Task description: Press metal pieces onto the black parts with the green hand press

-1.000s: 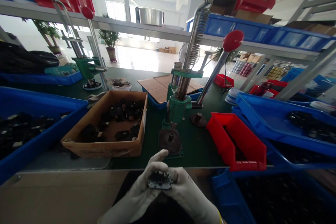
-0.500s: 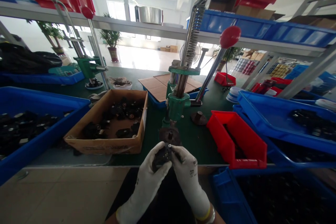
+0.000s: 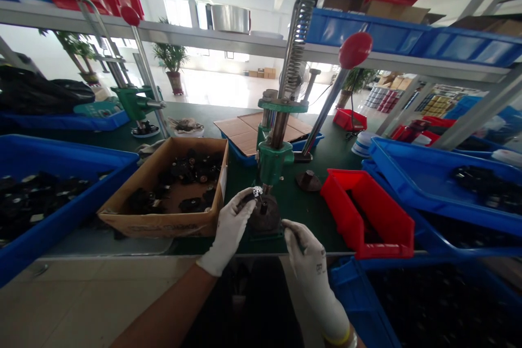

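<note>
On the desk [image 3: 305, 217] straight ahead of me stands a hand press [image 3: 274, 162], its round base [image 3: 265, 216] nearest me. The small metal part [image 3: 256, 192] in my left fingers [image 3: 240, 202] sits just above that base, and my right hand [image 3: 310, 266] is just right of it. Left of the press sits a cardboard box [image 3: 163, 223], then a plastic tray [image 3: 41, 223]. Right of it lies a plastic bin [image 3: 385, 223], then stacked trays [image 3: 408, 201]. A shelf [image 3: 183, 32] runs above, behind the press.

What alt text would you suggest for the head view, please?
At a green hand press, the gloved left hand holds a small metal part over the round base, the right hand beside it. A cardboard box of black parts and a red bin flank them.
</note>
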A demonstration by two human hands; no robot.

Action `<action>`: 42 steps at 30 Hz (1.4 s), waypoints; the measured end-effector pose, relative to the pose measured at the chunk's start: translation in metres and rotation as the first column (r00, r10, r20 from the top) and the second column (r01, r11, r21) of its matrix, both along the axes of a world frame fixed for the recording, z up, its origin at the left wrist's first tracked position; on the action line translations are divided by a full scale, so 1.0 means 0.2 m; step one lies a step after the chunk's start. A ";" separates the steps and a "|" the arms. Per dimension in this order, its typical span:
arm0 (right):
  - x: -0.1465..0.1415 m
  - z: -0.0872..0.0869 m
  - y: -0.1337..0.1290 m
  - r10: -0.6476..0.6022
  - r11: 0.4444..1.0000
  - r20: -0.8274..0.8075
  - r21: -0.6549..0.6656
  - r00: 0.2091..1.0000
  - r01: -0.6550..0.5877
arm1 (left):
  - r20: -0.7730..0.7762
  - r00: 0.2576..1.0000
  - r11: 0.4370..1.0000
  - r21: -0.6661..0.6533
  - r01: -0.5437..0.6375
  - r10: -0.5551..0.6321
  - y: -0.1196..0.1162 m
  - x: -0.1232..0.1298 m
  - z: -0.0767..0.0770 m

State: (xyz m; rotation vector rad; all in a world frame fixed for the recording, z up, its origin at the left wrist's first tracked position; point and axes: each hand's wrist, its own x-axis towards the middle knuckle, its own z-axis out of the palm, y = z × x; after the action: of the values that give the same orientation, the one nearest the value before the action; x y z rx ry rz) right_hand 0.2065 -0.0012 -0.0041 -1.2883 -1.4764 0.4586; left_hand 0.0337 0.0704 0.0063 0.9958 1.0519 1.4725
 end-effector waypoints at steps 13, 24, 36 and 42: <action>0.14 0.07 -0.05 -0.064 0.998 0.031 0.031 0.997 0.063 | -0.280 0.957 0.984 0.130 0.122 -0.081 0.08 -0.01 -0.05; 0.21 1.14 0.22 -0.368 0.708 0.162 0.687 0.916 0.162 | -0.568 0.823 0.931 0.305 0.201 0.008 0.10 -0.05 -0.04; 0.17 1.61 0.30 -0.160 0.965 0.550 0.263 0.820 0.012 | -0.603 0.796 0.942 0.290 0.168 0.043 0.13 -0.06 -0.07; 0.13 1.32 0.04 -0.216 0.881 0.338 0.472 0.916 0.034 | -0.611 0.790 0.938 0.301 0.172 0.051 0.14 -0.07 -0.09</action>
State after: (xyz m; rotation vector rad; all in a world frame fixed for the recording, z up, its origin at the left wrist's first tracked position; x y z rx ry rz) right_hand 0.2333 0.0061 0.2594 -1.1143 -1.6780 -0.2453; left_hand 0.0203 0.0984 -0.0117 1.8345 1.2110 1.3242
